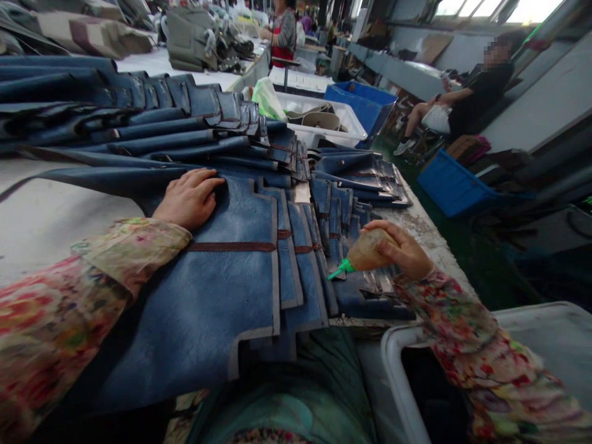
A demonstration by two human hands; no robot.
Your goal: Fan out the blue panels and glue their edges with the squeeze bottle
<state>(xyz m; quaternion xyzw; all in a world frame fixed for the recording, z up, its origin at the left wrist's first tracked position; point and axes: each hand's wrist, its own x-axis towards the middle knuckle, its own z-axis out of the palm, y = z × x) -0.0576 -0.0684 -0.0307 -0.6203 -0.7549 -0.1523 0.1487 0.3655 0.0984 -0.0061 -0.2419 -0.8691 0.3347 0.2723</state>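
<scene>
Softly glossy leather-like blue panels [217, 283], cloudy plastic bottle [365, 251], rough tabletop [423, 216]

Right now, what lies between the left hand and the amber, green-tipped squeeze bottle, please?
Overlapping blue leather-like panels with grey edges and brown strips, as the head view shows.

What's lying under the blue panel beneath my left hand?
Grey-edged blue panels stick out past the right edge of the top panel, brown strips showing. Their covered parts, and anything else beneath, can't be seen.

Bright windows [536, 10], greyish wall [411, 21], dim floor [460, 240], apparently green
</scene>
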